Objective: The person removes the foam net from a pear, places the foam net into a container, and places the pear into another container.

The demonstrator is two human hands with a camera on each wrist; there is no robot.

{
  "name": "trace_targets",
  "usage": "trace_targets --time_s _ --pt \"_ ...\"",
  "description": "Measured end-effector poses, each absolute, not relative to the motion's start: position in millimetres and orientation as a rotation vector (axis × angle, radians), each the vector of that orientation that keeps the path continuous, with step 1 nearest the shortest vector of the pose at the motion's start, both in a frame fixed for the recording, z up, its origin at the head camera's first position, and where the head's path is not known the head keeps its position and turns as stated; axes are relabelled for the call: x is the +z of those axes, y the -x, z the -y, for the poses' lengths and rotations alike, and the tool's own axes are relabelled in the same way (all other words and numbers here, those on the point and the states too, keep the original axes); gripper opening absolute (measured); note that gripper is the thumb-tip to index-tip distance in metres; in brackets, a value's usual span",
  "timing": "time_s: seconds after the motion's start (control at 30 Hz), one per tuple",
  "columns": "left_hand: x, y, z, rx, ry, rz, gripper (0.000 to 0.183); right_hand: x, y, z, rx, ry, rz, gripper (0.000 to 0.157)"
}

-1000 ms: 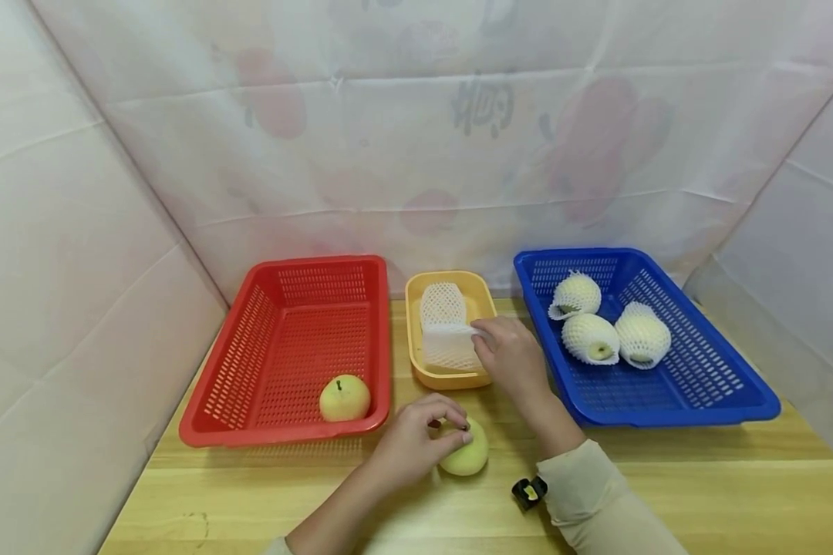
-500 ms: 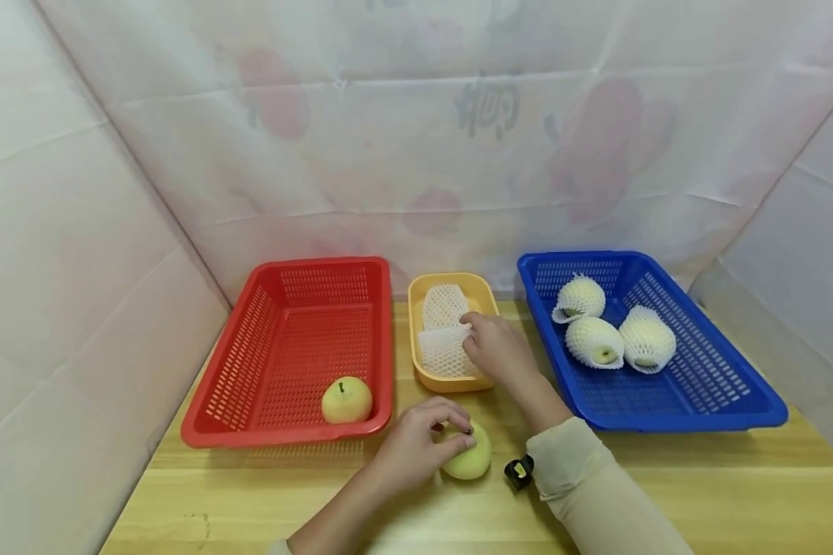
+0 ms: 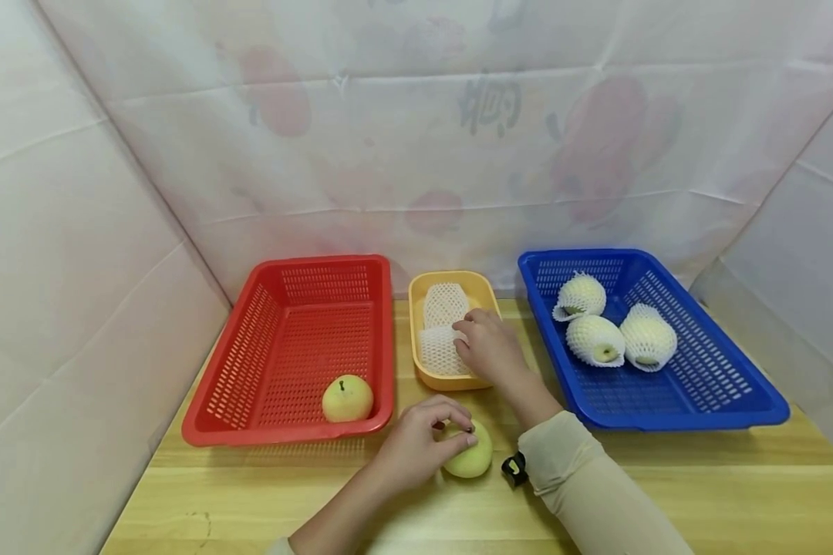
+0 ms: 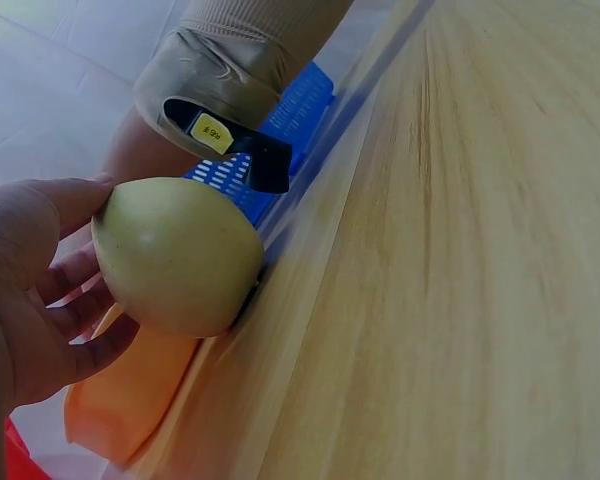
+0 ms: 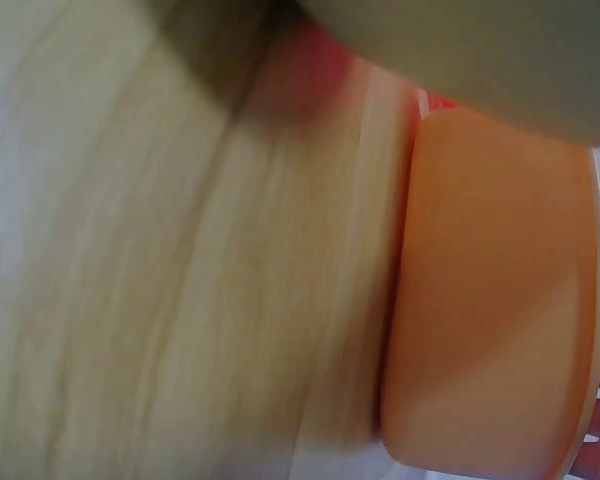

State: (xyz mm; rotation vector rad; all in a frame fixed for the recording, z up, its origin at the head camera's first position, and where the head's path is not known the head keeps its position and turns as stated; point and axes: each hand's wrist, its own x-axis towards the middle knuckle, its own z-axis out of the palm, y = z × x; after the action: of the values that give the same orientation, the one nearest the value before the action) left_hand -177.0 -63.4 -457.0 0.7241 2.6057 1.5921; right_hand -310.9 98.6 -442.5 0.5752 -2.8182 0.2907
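Observation:
On the table, my left hand (image 3: pixel 416 447) holds a pale yellow pear (image 3: pixel 473 455), its fingers curled over the top by the stem. The left wrist view shows the thumb on this pear (image 4: pixel 175 260) and the fingers along its side. My right hand (image 3: pixel 491 347) reaches into a yellow container (image 3: pixel 486 289). Its bent fingers, spaced apart, touch or hover just over a white foam net sleeve (image 3: pixel 439 353) lying flat there. Another foam net sleeve (image 3: pixel 446 304) lies behind. In the right wrist view, the container's wall (image 5: pixel 495 300) hides most of the fingers.
A red basket (image 3: pixel 201 428) on the left holds one bare pear (image 3: pixel 347 399). At right, a blue basket (image 3: pixel 680 416) has three pears (image 3: pixel 595 339) in foam nets. A black strap device (image 3: pixel 515 469) sits at the right cuff. White cloth walls (image 3: pixel 416 154) enclose the table.
The front foam net sleeve, earlier raised at its edge in the right hand, now lies flat. My right hand has moved slightly left over it. The left hand stays on the pear.

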Motion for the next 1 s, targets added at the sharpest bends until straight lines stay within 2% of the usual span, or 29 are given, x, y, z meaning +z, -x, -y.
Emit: trace_targets --time_s 0.57,0.83,1.0 --pt "-457.2 174.4 61.3 1.600 -0.741 -2.590 0.007 -440.5 304.4 -96.0 0.310 -0.551 3.068 0.038" --pt "-457.2 175.2 63.6 1.583 -0.736 -2.610 0.008 -433.9 302.4 -102.8 0.376 -0.628 2.973 0.039" --pt "-458.0 176.4 64.9 1.577 -0.742 -2.603 0.010 -425.8 289.8 -109.3 0.455 -0.705 2.848 0.034"
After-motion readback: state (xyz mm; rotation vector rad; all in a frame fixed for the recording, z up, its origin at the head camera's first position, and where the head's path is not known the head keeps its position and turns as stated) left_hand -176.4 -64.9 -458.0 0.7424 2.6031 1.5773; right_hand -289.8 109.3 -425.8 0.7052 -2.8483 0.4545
